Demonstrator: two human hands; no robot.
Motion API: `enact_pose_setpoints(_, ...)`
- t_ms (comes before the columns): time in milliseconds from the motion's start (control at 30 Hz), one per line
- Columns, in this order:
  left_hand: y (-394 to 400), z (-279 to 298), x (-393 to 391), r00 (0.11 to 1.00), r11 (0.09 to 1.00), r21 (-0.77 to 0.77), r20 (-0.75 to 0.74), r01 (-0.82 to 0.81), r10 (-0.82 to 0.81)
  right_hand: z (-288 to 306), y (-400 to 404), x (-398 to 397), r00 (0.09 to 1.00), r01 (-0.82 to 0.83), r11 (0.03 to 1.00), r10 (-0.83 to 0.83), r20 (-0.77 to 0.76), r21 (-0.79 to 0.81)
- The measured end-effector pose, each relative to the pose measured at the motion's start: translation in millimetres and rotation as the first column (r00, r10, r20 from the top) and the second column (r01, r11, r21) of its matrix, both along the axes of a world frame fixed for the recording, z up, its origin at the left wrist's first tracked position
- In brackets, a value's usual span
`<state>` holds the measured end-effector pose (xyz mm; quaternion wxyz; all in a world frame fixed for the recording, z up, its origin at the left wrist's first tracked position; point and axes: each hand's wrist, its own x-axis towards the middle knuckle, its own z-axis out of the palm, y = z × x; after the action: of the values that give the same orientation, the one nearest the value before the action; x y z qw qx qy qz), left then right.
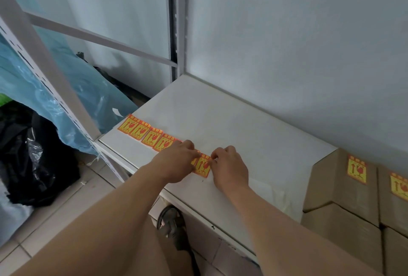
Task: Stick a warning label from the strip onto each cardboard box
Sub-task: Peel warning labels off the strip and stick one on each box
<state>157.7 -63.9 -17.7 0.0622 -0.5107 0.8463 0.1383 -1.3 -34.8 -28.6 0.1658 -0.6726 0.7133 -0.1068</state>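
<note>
1. Orange-and-yellow labels form the strip [152, 135], which lies on the white shelf [220, 121] and runs from mid-left of the frame down toward the centre.
2. Our left hand [176, 160] rests on the strip's near end, fingers curled; whether they pinch it we cannot tell.
3. Our right hand [229, 165] pinches the end label [203, 166] at its right edge, so peeling likely goes rightward.
4. Cardboard boxes [340, 187], already labelled, sit lower right, nearer our right hand.
</note>
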Motion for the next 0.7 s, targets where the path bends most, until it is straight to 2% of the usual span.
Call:
enact_pose_setpoints(433, 0.7, -3.2, 0.7, 0.999, 0.999, 0.008, -0.029, -0.04, 0.041, 2.6, 4.9, 1.3, 0.972, -0.168, 0.982, 0.15, -0.179, -0.088)
enact_pose_setpoints(700, 2.4, -0.7, 0.2, 0.999, 0.999, 0.015, -0.028, -0.042, 0.042, 0.8, 8.6, 1.0, 0.973, -0.175, 0.979, 0.156, -0.17, -0.103)
